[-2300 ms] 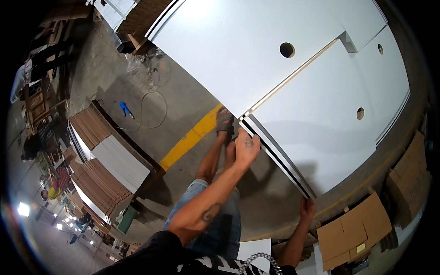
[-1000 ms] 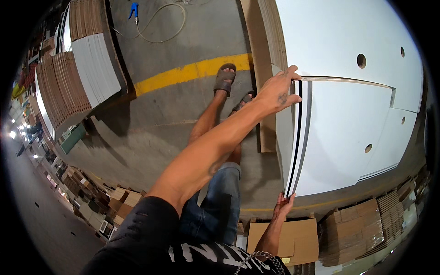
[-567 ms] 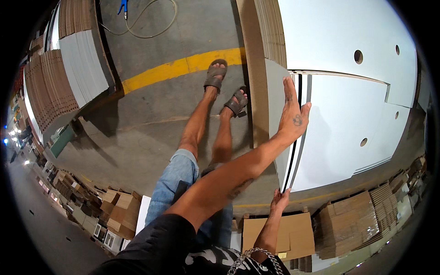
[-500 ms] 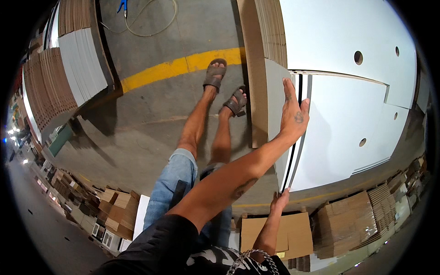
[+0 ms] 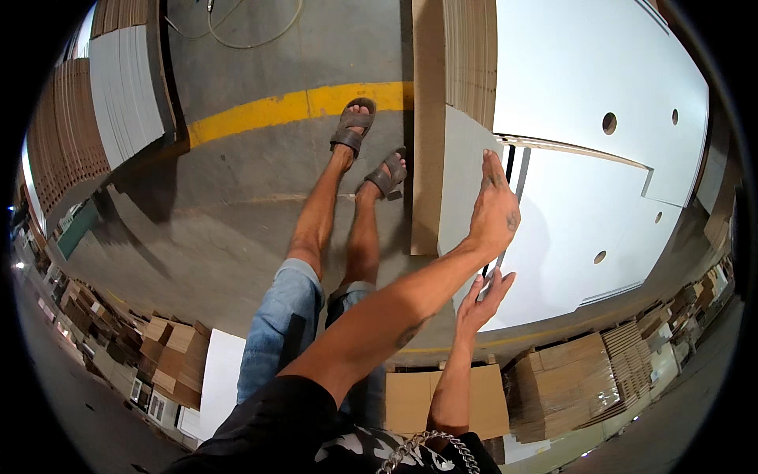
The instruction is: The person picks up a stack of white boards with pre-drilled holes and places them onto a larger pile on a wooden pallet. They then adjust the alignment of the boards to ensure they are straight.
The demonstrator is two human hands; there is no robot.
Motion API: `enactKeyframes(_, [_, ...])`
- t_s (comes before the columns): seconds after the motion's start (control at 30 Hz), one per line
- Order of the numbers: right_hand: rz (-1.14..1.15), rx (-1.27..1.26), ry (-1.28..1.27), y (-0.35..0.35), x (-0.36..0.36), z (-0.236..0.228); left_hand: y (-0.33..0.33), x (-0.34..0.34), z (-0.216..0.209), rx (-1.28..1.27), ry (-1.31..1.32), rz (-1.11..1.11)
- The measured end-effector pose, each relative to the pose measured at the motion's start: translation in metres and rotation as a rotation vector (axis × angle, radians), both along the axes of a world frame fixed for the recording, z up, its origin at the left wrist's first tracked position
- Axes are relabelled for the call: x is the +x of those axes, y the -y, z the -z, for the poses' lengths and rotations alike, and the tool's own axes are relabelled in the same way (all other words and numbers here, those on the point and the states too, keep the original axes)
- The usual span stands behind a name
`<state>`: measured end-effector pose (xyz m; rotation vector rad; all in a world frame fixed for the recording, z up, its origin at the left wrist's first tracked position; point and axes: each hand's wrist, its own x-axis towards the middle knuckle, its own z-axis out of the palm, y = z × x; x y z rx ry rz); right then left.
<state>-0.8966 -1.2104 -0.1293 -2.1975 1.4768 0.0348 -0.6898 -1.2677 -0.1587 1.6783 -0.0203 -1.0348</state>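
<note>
My left hand [image 5: 497, 213] reaches across to the white panel [image 5: 580, 221] on top of a stack at the right. Its fingers are stretched out and lie along the panel's near edge, beside a dark strip [image 5: 517, 170] that runs along that edge. Lower on the same edge is my right hand [image 5: 482, 304], its fingers spread and touching or just over the edge; contact is hard to tell. Neither hand grips anything. The panel has a round hole and a notched corner.
A second white panel [image 5: 584, 55] with round holes lies beyond. Brown board edges [image 5: 470, 55] show in the stack's side. Another stack of panels [image 5: 126, 95] stands at left. A hose [image 5: 260, 43] lies on the floor past a yellow line [image 5: 276, 110]. Cardboard boxes [image 5: 564, 387] stand behind.
My right hand has slid from the panel's lower corner up along the edge toward my left hand, its fingers now spread. The left hand stays flat by the edge. The view has shifted slightly.
</note>
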Motion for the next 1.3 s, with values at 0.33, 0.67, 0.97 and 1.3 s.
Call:
enactKeyframes(0.33, [0.74,0.045,-0.101,-0.021,-0.059,0.0,-0.002,-0.039,0.0,0.193,0.156,-0.082])
enactKeyframes(0.67, [1.48,0.693,0.279,-0.031,-0.197,0.008,-0.003,-0.023,-0.015,0.165,-0.191,-0.109])
enactKeyframes(0.97, [1.433,0.777,0.302,-0.032,-0.203,0.004,-0.001,-0.01,-0.002,0.091,0.107,-0.07])
enactKeyframes(1.3, [1.434,0.78,0.275,-0.033,-0.193,0.003,-0.04,0.099,0.045,-0.138,0.072,0.351])
